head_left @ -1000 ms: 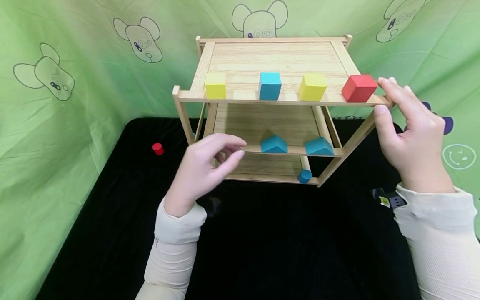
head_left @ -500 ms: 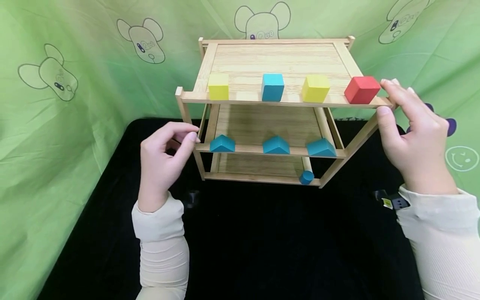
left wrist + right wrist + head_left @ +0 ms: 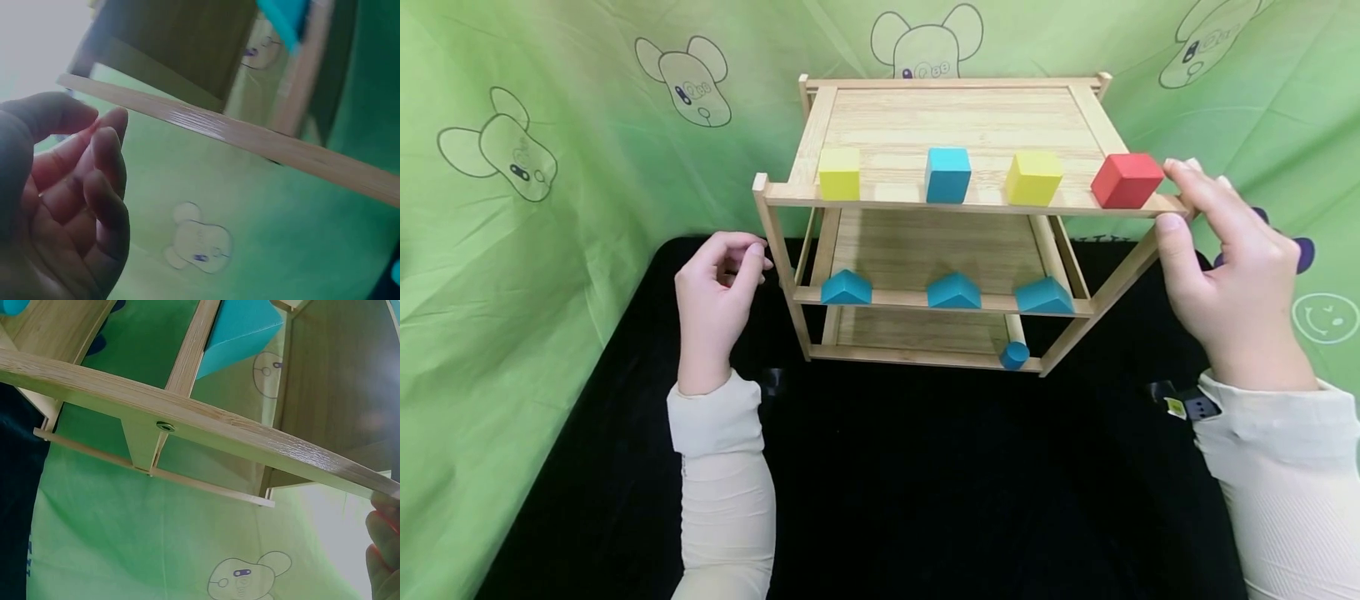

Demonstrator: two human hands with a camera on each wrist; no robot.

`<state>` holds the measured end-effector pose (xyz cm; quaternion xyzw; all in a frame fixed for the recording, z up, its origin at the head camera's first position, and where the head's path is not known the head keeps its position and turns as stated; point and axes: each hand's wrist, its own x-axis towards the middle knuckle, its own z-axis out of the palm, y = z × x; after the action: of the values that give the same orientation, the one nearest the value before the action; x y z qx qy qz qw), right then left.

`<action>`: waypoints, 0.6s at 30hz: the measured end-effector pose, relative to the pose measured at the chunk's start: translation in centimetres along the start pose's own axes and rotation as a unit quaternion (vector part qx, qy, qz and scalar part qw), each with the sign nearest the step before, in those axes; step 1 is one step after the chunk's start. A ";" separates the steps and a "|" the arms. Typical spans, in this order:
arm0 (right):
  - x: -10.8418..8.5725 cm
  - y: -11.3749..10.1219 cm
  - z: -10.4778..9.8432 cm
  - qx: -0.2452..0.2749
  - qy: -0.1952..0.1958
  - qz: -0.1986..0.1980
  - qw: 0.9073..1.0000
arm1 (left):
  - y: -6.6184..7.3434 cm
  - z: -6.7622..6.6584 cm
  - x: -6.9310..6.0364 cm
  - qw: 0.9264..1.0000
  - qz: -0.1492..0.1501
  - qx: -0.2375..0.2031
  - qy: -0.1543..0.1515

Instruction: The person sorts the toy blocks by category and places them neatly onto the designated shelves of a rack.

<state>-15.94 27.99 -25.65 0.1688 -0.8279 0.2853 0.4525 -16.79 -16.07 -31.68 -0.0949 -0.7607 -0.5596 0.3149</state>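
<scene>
Beside the left post of a wooden three-tier shelf (image 3: 880, 304), my left hand (image 3: 711, 308) hangs with loosely curled fingers. In the left wrist view its thumb and index finger come close together, with nothing seen between them. My right hand (image 3: 1236, 275) grips the top tier's front right corner, thumb in front and fingers over the top, close to a red cube (image 3: 1127, 181). Along the top front edge also stand a yellow cube (image 3: 839, 175), a blue block (image 3: 947, 176) and another yellow cube (image 3: 1034, 178).
Blue triangular blocks (image 3: 846, 287) stand in a row along the middle tier's front rail. A blue cylinder (image 3: 1014, 356) is at the bottom tier's right front. Black cloth (image 3: 925, 483) lies below, and a green printed curtain (image 3: 587, 125) hangs behind and at the sides.
My left hand has moved left from the front of the middle tier to outside the left post, uncovering the left triangular block. The red cylinder on the cloth is now hidden. My right hand stays put.
</scene>
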 end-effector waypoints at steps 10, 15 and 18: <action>0.0 0.0 0.3 0.004 0.002 0.003 1.000 | -4.3 0.9 0.5 0.991 -0.134 0.010 -0.022; 0.0 -0.1 0.5 0.008 0.011 0.007 1.000 | -6.4 1.3 0.6 0.983 -0.181 -0.015 -0.029; 0.1 -0.1 0.5 0.008 0.019 0.010 1.000 | -7.6 1.5 0.7 0.976 -0.212 -0.018 -0.036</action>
<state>-16.25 27.59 -25.74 0.1586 -0.8187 0.2999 0.4633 -21.68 -17.52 -37.58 0.0431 -0.7640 -0.6237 0.1595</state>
